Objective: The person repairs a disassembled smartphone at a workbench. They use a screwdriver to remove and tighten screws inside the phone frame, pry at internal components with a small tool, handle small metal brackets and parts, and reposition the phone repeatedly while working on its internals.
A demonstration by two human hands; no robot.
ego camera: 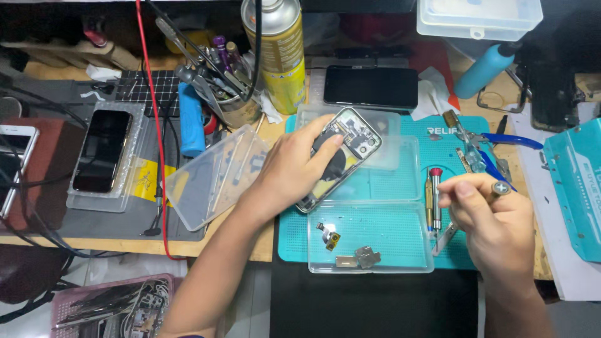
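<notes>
My left hand [294, 169] grips an opened phone body [350, 141], its inner parts facing up, tilted above a teal work mat [388, 181]. My right hand [494, 219] is closed around a small screwdriver [501, 188], its ridged cap sticking out above the fingers, over the mat's right edge. A clear plastic tray [407, 250] lies in front of the phone body and holds a few small loose parts [357, 256]. Another screwdriver with a red tip [435, 197] lies on the mat between the two hands.
A black phone [370, 86] lies behind the mat. A yellow spray can [275, 53] and a pot of tools [216, 75] stand at the back. A clear lid [213, 178] and another phone [102, 150] lie left. Blue-handled pliers [501, 141] and a teal box [579, 188] sit right.
</notes>
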